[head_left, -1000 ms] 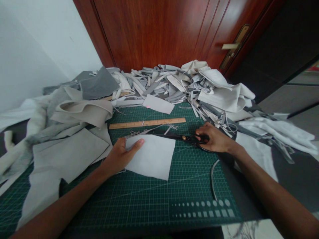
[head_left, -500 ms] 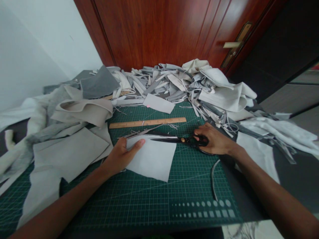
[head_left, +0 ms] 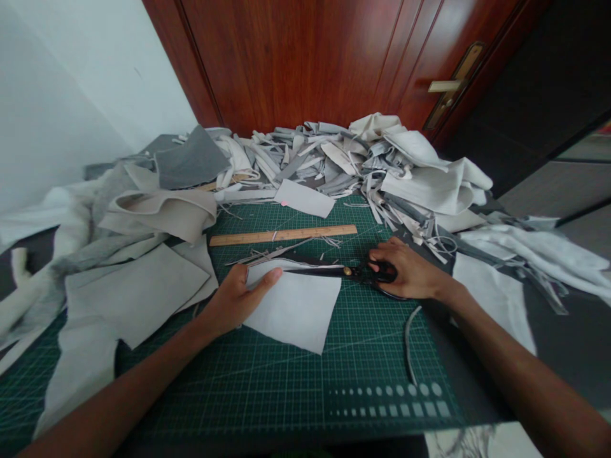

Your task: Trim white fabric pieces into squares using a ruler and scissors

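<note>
Between thumb and fingers, my left hand (head_left: pixel 241 296) pinches the upper left corner of a pale grey piece of fabric (head_left: pixel 298 312) just above the cutting mat. My right hand (head_left: pixel 405 270) grips the handles of black scissors (head_left: pixel 347 271). Their blades point left along the top edge of the fabric, and a narrow strip stands off above them. The blade tips end close to my left thumb. Behind the fabric a wooden ruler (head_left: pixel 286 235) lies across the mat, with thin offcuts (head_left: pixel 272 252) in front of it.
A green cutting mat (head_left: pixel 267 388) covers the table's middle. Fabric pieces (head_left: pixel 138 292) are stacked at left, and scraps (head_left: pixel 305 156) heap up at the back before a wooden door (head_left: pixel 296 57). More cloth (head_left: pixel 434 184) piles up at right. One curved strip (head_left: pixel 407 346) lies on the mat.
The scissors have moved from the fabric's top edge slightly down and left into it, parting a thin strip along that edge. My left hand and the fabric have shifted slightly right.
</note>
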`<state>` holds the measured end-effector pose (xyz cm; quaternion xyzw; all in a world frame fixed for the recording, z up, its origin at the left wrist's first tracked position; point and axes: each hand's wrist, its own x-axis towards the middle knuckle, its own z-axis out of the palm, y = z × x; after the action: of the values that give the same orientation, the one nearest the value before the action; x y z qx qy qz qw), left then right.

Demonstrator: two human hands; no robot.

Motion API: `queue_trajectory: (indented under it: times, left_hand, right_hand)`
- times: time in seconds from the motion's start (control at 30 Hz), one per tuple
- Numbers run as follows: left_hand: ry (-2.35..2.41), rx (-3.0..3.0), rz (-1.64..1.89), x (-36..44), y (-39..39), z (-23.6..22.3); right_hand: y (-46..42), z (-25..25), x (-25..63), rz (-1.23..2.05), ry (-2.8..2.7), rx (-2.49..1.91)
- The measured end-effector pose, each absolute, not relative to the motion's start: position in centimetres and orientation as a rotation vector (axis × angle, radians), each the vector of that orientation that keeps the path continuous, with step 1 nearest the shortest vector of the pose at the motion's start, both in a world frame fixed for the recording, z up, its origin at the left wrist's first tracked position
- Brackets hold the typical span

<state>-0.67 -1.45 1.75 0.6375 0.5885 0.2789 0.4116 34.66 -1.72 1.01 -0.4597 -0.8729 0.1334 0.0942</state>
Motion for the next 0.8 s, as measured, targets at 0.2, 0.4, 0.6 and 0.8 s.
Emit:
queue_trajectory:
  times: [0.2,0.4,0.6,0.8]
  left_hand:
    - [1.528,1.606,0.704,-0.84,-1.59,1.67]
    - [1.465,1.605,0.692,-0.85,-1.46,1.65]
    - [1.457,1.588,0.698,-0.72,-1.37,1.76]
    - [1.497,1.579,0.705,-0.8,-1.37,1.48]
  right_hand:
    - [-1.58,0.77,34.85,0.394,-2.584,-1.339]
    - [-1.33,0.46,34.98,0.443,-2.541,-1.3]
    - [-1.16,0.24,35.13,0.476,-2.527,-1.315]
    - [-1.11,0.43,35.03,0.482,-2.534,-1.309]
